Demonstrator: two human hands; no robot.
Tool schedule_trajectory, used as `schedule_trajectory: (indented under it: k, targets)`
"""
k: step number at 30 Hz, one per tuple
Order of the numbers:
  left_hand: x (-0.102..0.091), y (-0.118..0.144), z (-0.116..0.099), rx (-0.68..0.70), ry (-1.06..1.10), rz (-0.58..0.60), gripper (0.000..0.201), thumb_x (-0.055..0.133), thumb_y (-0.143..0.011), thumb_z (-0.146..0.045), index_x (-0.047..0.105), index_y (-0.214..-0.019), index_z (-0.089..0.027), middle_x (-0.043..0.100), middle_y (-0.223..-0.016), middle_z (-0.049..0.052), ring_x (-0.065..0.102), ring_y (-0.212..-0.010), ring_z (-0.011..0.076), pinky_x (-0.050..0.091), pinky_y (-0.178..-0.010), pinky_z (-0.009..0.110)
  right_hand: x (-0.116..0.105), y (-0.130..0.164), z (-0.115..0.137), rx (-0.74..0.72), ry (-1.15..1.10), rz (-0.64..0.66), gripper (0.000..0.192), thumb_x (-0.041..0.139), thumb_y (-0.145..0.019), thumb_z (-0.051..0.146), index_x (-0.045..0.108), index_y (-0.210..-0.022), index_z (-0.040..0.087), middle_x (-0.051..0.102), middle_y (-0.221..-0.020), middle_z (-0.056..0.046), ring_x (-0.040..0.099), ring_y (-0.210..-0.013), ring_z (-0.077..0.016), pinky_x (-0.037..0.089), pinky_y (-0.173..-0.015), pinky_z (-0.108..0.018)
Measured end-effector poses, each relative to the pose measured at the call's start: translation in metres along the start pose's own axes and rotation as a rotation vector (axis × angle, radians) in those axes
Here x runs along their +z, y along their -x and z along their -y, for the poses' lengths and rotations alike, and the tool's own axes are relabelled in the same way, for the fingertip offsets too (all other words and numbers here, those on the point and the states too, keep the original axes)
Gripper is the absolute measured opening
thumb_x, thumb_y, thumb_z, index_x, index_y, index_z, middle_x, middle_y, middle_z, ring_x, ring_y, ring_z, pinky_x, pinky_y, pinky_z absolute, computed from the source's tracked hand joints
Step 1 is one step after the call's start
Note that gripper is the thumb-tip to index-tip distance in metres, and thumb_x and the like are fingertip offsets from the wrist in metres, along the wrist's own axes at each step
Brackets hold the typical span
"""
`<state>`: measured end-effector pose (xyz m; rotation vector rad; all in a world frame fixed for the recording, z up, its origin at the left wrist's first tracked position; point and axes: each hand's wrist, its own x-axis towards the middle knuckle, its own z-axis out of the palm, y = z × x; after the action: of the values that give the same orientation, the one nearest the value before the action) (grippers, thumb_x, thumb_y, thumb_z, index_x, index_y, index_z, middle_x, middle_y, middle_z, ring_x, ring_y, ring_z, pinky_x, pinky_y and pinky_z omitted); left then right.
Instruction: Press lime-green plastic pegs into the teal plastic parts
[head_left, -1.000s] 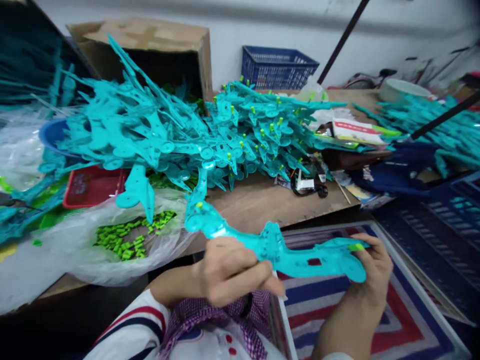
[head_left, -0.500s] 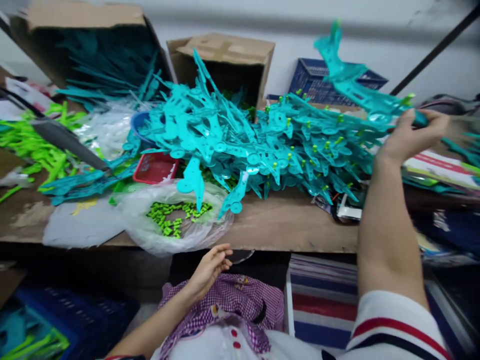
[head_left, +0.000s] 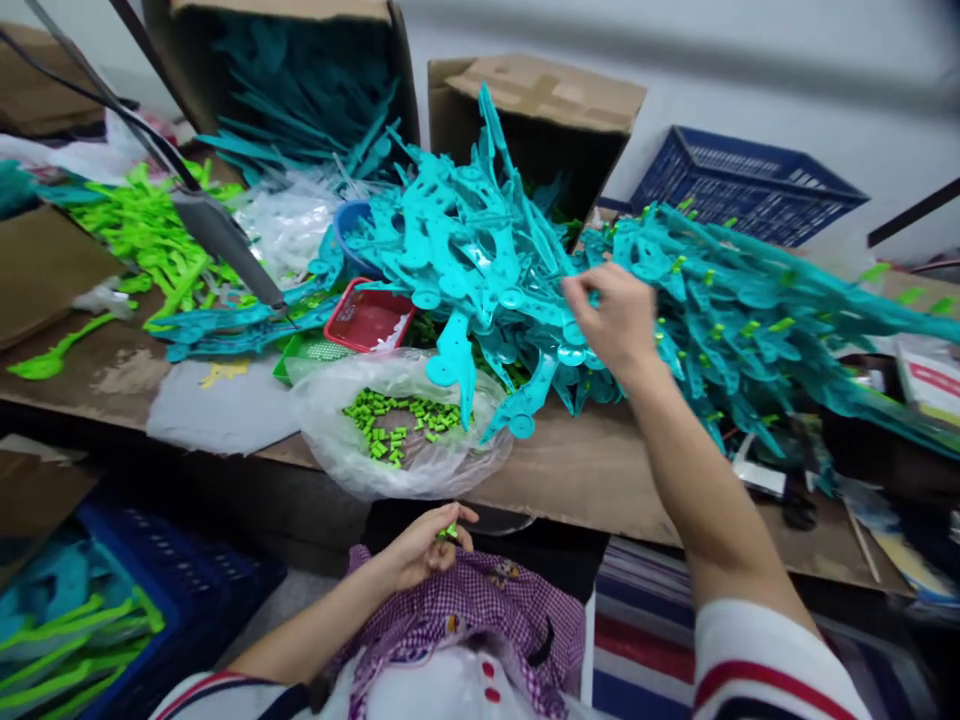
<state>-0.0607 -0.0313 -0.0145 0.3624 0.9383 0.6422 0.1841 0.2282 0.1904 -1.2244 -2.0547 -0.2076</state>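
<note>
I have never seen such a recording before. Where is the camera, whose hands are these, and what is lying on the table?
There is no robot here: these are a person's two bare hands. The single camera is worn on that person's head and looks forward and down, so we see about what the wearer sees.

The left hand, near the lap, holds a small green piece. The right hand is at the large pile of turquoise plastic parts; whether it grasps one is hard to tell.

On the wooden table there are also an open translucent plastic bag with many small green pieces, a red tray, and, further left, long green plastic parts.
</note>
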Motion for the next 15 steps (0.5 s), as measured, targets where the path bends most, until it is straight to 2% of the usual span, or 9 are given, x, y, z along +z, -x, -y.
schedule_trajectory:
  k: [1, 3, 6, 8, 9, 11, 13, 15]
  targets:
    - [-0.002, 0.002, 0.0, 0.009, 0.012, 0.014, 0.05, 0.073, -0.075, -0.058, 0.065, -0.097, -0.014, 0.066, -0.069, 0.004, 0.047, -0.039, 0.0054, 0.018, -0.037, 0.017, 0.032, -0.012, 0.019, 0.006, -0.045, 0.055, 0.043, 0.041, -0.098, 0.054, 0.063, -0.083, 0.02, 0.065, -0.086, -0.008, 0.063, -0.086, -0.0236, 0.049, -0.087, -0.045]
    - [-0.006, 0.007, 0.002, 0.06, 0.055, -0.002, 0.047, 0.077, -0.073, -0.055, 0.067, -0.094, -0.014, 0.065, -0.076, 0.004, 0.052, -0.048, 0.0063, 0.026, -0.04, 0.017, 0.093, -0.037, 0.031, 0.01, -0.098, 0.021, 0.044, 0.042, -0.096, 0.058, 0.063, -0.095, 0.02, 0.065, -0.092, -0.009, 0.061, -0.098, -0.0281, 0.046, -0.094, -0.05]
    - [-0.017, 0.016, 0.007, 0.127, 0.137, -0.094, 0.042, 0.084, -0.067, -0.045, 0.07, -0.093, -0.014, 0.062, -0.086, 0.003, 0.051, -0.058, 0.0051, 0.032, -0.046, 0.016, 0.166, -0.073, 0.01, 0.017, -0.103, -0.054, 0.053, 0.048, -0.093, 0.061, 0.055, -0.12, 0.015, 0.063, -0.106, -0.014, 0.053, -0.117, -0.0351, 0.033, -0.102, -0.065]
    - [-0.026, 0.021, 0.012, 0.144, 0.17, -0.132, 0.043, 0.086, -0.065, -0.042, 0.071, -0.094, -0.015, 0.06, -0.086, 0.001, 0.047, -0.057, 0.0035, 0.029, -0.046, 0.016, 0.194, -0.092, -0.007, 0.036, -0.094, -0.04, 0.063, 0.053, -0.09, 0.061, 0.048, -0.127, 0.011, 0.06, -0.112, -0.018, 0.048, -0.122, -0.0389, 0.025, -0.102, -0.072]
    - [-0.031, 0.023, 0.015, 0.149, 0.179, -0.14, 0.043, 0.086, -0.065, -0.043, 0.071, -0.094, -0.016, 0.059, -0.085, 0.001, 0.044, -0.055, 0.0027, 0.025, -0.045, 0.016, 0.2, -0.099, -0.013, 0.062, -0.091, -0.031, 0.066, 0.056, -0.088, 0.061, 0.046, -0.128, 0.009, 0.058, -0.115, -0.019, 0.046, -0.124, -0.0404, 0.023, -0.101, -0.074]
    - [-0.04, 0.026, 0.021, 0.155, 0.171, -0.145, 0.045, 0.085, -0.064, -0.046, 0.07, -0.095, -0.016, 0.056, -0.08, -0.001, 0.037, -0.05, 0.0015, 0.018, -0.043, 0.017, 0.199, -0.107, -0.017, 0.121, -0.09, -0.034, 0.068, 0.058, -0.087, 0.058, 0.043, -0.131, 0.009, 0.055, -0.121, -0.022, 0.043, -0.126, -0.0424, 0.023, -0.1, -0.076]
    - [-0.047, 0.027, 0.024, 0.165, 0.122, -0.152, 0.048, 0.084, -0.065, -0.05, 0.069, -0.094, -0.016, 0.054, -0.075, -0.003, 0.032, -0.047, 0.001, 0.013, -0.043, 0.018, 0.181, -0.102, -0.015, 0.135, -0.108, -0.035, 0.063, 0.054, -0.089, 0.054, 0.04, -0.134, 0.012, 0.05, -0.127, -0.022, 0.042, -0.129, -0.0424, 0.028, -0.1, -0.073]
    - [-0.048, 0.031, 0.023, 0.181, 0.015, -0.155, 0.05, 0.079, -0.069, -0.056, 0.068, -0.096, -0.015, 0.05, -0.069, -0.005, 0.027, -0.045, 0.0012, 0.012, -0.044, 0.019, 0.157, -0.084, -0.008, 0.124, -0.155, -0.009, 0.056, 0.049, -0.092, 0.05, 0.04, -0.135, 0.016, 0.047, -0.131, -0.019, 0.042, -0.13, -0.0405, 0.035, -0.099, -0.068]
